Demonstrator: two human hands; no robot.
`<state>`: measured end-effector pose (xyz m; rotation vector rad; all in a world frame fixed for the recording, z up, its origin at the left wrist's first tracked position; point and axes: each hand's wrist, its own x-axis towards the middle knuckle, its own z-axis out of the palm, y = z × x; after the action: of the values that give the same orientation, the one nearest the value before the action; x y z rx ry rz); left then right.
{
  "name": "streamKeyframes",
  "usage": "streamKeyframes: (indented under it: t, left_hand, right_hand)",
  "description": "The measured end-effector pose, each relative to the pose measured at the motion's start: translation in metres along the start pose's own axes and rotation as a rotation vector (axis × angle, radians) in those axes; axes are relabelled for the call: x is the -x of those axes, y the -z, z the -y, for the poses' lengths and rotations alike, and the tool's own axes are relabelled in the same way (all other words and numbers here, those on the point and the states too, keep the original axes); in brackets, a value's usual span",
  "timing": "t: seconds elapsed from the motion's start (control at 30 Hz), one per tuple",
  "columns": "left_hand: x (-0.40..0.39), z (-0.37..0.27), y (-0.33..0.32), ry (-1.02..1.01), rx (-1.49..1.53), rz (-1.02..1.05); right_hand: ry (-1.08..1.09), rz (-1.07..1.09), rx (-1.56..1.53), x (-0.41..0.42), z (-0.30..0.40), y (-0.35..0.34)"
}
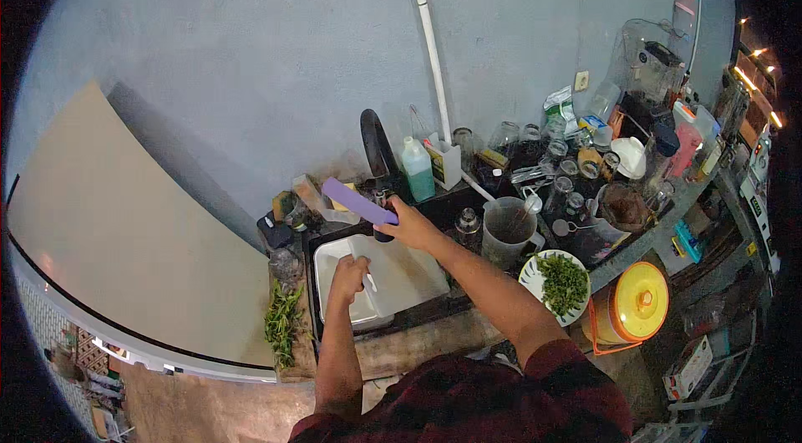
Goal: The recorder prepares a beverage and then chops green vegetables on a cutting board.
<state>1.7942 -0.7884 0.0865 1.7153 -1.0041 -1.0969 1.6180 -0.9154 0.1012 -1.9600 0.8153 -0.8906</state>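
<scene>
My left hand [351,279] is closed at the near-left edge of a white cutting board [407,274], beside a slot that looks like its handle hole. The board lies tilted over a white rectangular tub [327,274] set in the black sink [432,312]. In my right hand [410,225] is a long, flat purple object [357,201], perhaps a knife blade or its cover. It points up and left, in front of the black faucet [376,142]. My right fingers are near the faucet's lower end, and whether they touch it I cannot tell.
Leafy greens [283,324] lie left of the sink. To the right stand a plastic pitcher [506,230], a plate [531,277] of chopped greens, and an orange jug with a yellow lid [642,302]. A soap bottle [418,170] and several glasses [557,151] line the back.
</scene>
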Motion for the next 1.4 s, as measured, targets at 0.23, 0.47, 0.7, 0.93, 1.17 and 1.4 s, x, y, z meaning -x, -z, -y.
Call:
streamKeyframes:
  t: [0.23, 0.47, 0.7, 0.93, 1.17, 1.4]
  left_hand:
    - [-0.005, 0.010, -0.007, 0.039, 0.141, 0.039]
    - [0.004, 0.005, -0.026, 0.037, 0.201, 0.099]
    - [0.010, 0.024, -0.008, -0.017, 0.273, 0.009]
    - [0.029, 0.027, 0.012, -0.041, 0.301, -0.017]
    - [0.019, 0.041, -0.001, -0.063, 0.186, 0.056]
    - [0.026, 0.045, -0.020, -0.072, 0.219, 0.112]
  right_hand:
    - [-0.003, 0.019, -0.002, 0.002, 0.002, 0.004]
    - [0.009, 0.001, 0.009, 0.006, -0.014, 0.018]
    - [-0.071, -0.093, -0.104, 0.037, -0.026, 0.029]
    - [-0.643, 0.104, -0.665, 0.147, -0.075, 0.005]
    - [-0.722, -0.045, -0.936, 0.151, -0.062, -0.015]
    - [-0.717, -0.029, -0.640, 0.157, -0.058, -0.044]
